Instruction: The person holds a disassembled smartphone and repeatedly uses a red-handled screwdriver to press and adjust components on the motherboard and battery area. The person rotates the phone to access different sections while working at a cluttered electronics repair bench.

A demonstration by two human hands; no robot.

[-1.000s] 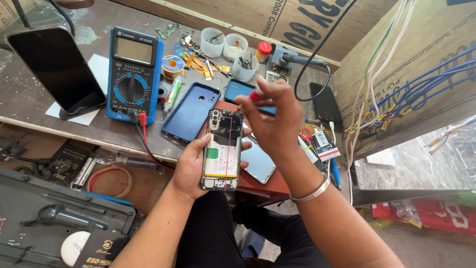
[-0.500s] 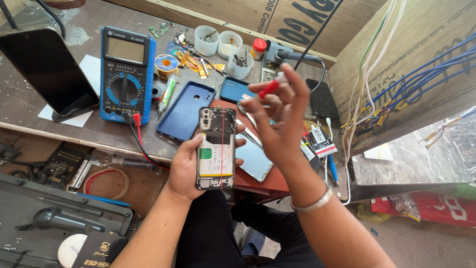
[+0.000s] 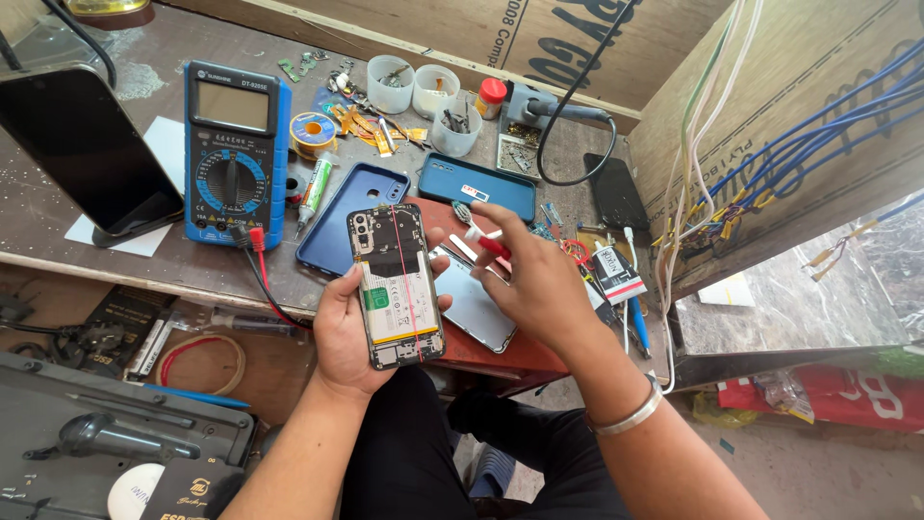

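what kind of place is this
Probably a phone repair bench: the left hand holds an opened phone, a blue multimeter sits on the worktable, and a soldering iron lies behind.

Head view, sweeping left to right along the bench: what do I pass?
Dark tablet → blue multimeter → opened phone in the left hand → right hand with a red-handled tool → blue wire bundle.
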